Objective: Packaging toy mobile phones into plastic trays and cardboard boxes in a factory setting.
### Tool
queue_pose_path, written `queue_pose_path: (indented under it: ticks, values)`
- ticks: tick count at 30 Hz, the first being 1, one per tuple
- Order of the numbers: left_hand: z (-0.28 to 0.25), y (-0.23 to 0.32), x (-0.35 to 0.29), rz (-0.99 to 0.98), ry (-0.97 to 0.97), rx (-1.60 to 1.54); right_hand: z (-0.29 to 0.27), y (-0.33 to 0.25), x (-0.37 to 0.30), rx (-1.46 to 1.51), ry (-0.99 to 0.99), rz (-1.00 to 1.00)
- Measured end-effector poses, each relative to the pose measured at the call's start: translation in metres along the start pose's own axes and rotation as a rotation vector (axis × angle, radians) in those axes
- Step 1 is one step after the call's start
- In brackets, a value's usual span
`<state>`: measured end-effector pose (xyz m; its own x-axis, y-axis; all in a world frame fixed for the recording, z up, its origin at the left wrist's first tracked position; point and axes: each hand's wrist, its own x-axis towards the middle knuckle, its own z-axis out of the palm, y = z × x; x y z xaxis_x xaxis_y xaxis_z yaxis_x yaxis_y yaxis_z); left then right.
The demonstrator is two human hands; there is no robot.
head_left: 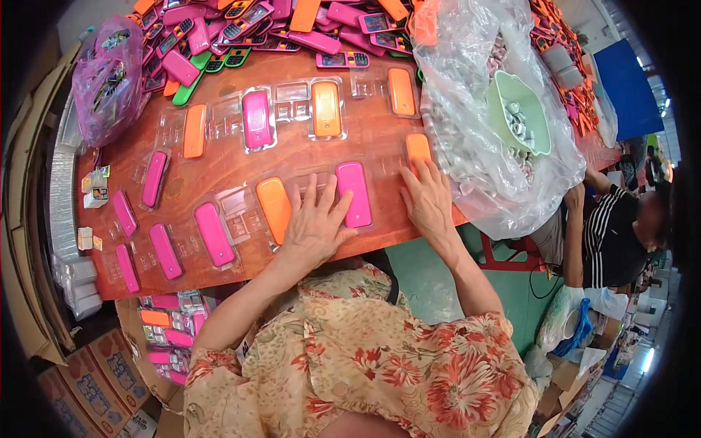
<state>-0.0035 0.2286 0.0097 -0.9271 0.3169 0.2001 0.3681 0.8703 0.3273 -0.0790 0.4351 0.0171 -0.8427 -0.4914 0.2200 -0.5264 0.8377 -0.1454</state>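
My left hand (pixel 315 225) lies with its fingers spread between an orange toy phone (pixel 273 209) and a pink toy phone (pixel 353 191), its thumb side against the pink one. My right hand (pixel 431 202) is stretched out, fingertips over the lower part of another orange toy phone (pixel 418 149) near the plastic bag. These phones lie face down in clear plastic trays. A further pink phone (pixel 214 233) sits in its tray left of my left hand. Farther back, a pink phone (pixel 256 119) and an orange phone (pixel 326 109) rest in similar trays.
Loose toy phones (pixel 314 40) are heaped at the far edge. A purple bag (pixel 108 84) stands at far left. On the right, a clear plastic bag (pixel 460 109) of small grey-white parts bears a green basket (pixel 539 109). A person in black (pixel 613 233) sits at right.
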Motion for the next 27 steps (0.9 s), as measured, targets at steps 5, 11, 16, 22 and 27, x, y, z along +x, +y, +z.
queue_pose_path:
  ticks: [5,11,16,22,27]
  values:
    - [-0.002,-0.005,-0.003,-0.015,-0.010,0.022,-0.011,-0.006,-0.015,0.062,-0.019,-0.006]
    - [0.007,-0.004,0.004,-0.011,0.068,-0.047,-0.026,-0.003,-0.026,0.232,0.007,0.055]
    - [-0.021,-0.011,-0.024,-0.123,0.199,-0.029,-0.043,-0.029,0.013,0.458,-0.181,0.005]
    - [-0.066,-0.064,-0.093,-0.500,0.218,0.188,-0.011,-0.118,0.114,0.525,-0.142,-0.553]
    - [-0.088,-0.143,-0.089,-0.584,0.310,0.351,0.061,-0.186,0.187,0.454,-0.024,-0.775]
